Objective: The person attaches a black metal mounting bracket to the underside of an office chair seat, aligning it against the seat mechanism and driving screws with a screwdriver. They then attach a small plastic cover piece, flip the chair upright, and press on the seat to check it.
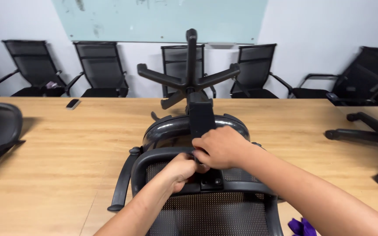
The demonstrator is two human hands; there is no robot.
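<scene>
An office chair (pixel 197 175) lies upturned on the wooden worktop (pixel 66 148), its star base (pixel 189 78) poking up and away from the person, the mesh back stretched toward them. So the chair's long axis runs straight out from the body, near edge to far wall.

Both hands meet at the joint where the black bracket (pixel 201 118) comes down onto the frame of the backrest. The right hand (pixel 222 147) lies on top, fingers curled down over the bracket's lower end. The left hand (pixel 181 169) sits just below and to the left, fingers closed around something small at the same joint; what exactly it pinches is hidden by the right hand. A bolt head (pixel 218 181) shows in the plate just under them, nearer the right hand.

An armrest (pixel 123 179) sticks out on the left. A small dark remote (pixel 72 104) lies far off on the worktop, a purple scrap (pixel 302 227) at the near right edge. No labels or packages show; a pale green glass board (pixel 158 19) hangs on the wall above a row of mesh chairs (pixel 101 65)
</scene>
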